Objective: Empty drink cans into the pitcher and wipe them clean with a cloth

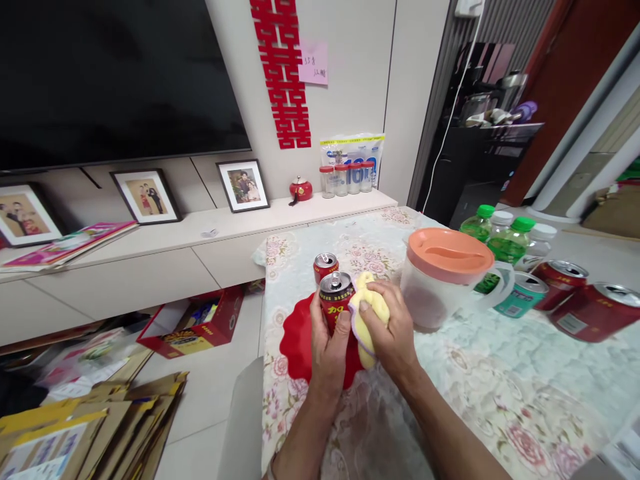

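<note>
My left hand (326,347) is wrapped round a red and black drink can (334,307), upright with its tab end up. In my right hand (395,327) is a bunched yellow cloth (370,313) with a purple edge, pressed against the can's right side. Beneath both hands, partly hidden by them, lies a red scalloped plate (297,340). Just behind the held can stands another red can (325,265), its top opened.
A lidded plastic pitcher (425,293) stands right of my hands. Beyond it are several bottles (510,240), a teal can (521,295) and red cans (597,312). The table wears a flowered cloth (490,387). A cabinet (225,233) runs along the wall.
</note>
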Available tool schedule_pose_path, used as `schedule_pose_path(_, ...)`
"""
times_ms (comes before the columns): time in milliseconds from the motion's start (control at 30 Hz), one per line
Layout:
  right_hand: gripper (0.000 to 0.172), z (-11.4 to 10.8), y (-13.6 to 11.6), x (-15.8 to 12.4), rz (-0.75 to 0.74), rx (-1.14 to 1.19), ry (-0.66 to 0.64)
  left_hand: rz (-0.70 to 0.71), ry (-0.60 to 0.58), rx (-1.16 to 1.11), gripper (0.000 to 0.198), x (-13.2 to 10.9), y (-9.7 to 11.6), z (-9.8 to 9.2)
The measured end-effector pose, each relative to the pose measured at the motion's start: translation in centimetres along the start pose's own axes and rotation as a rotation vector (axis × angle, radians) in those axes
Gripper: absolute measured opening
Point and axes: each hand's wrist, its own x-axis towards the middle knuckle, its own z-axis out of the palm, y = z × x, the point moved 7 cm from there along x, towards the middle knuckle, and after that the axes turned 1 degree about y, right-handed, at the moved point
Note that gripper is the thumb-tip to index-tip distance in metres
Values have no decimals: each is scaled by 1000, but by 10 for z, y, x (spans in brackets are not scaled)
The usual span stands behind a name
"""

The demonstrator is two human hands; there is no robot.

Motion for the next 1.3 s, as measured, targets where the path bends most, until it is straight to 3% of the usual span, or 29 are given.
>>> schedule_pose_path(233,31,-12,-30,-5,-299,-119,43,-78,-127,-114,69,-2,-1,11)
schedule_pose_path(433,33,-17,-1,10,-9,27,46,-55,-134,-169,76,-6,9,16)
schedule_pose_path(533,33,-13,11,14,77,50,-2,-37,-159,-226,80,-9,11,18)
schedule_pose_path(633,32,-11,20,15,124,35,-25,-57,-179,-239,70,-9,6,19)
schedule_pose_path(767,30,-12,17,12,70,-27,22,-79,-135,-154,60,-6,0,15)
schedule_pose_path(1100,30,-12,-28,-5,-308,-142,101,78,-55,-126,66,-3,9,10)
schedule_pose_path(1167,32,-12,-27,-4,-316,-129,92,84,-61,-152,66,-4,10,10)
schedule_pose_path(1300,33,-11,-11,3,-175,-54,24,30,-62,-244,64,-5,8,11)
